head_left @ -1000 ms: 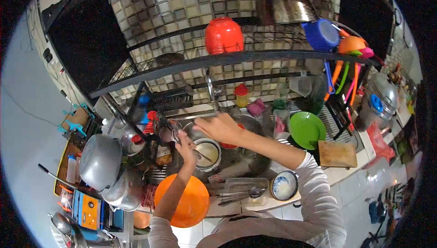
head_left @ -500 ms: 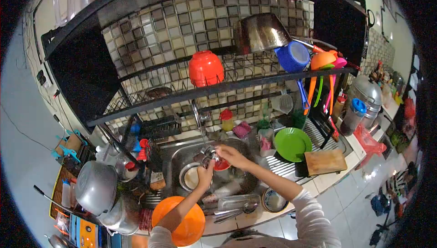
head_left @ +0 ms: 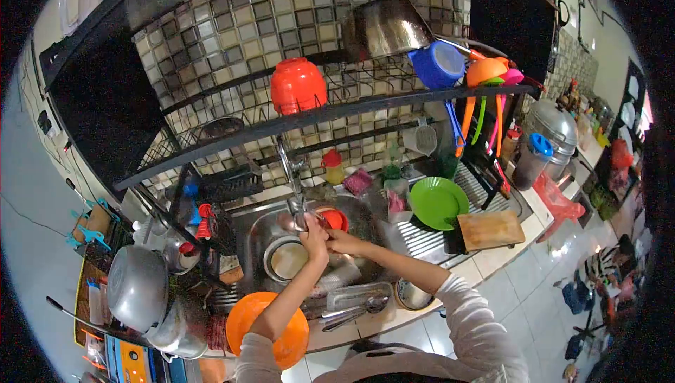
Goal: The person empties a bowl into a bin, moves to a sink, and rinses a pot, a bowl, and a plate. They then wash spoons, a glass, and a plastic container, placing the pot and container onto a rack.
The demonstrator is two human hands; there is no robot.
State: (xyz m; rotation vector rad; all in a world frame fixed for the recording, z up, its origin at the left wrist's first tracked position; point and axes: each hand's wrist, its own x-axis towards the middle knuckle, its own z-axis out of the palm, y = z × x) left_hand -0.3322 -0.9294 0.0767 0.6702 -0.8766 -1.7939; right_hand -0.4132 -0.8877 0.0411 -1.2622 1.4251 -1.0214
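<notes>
Hands (head_left: 316, 237) close together | metal utensils (head_left: 297, 214) gripped beneath faucet (head_left: 287, 163) | sink (head_left: 251, 240) below

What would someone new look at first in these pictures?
Probably the bright red bowl, upturned on the black rack above the sink. Next, perhaps the orange basin in front of the sink, towards the left, and the green plate right of the sink.

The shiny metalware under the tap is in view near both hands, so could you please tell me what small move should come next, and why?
I would probably turn the shiny metalware slightly beneath the tap, since the left hand appears to hold it just below the spout, with the right hand close beside to help.
</notes>
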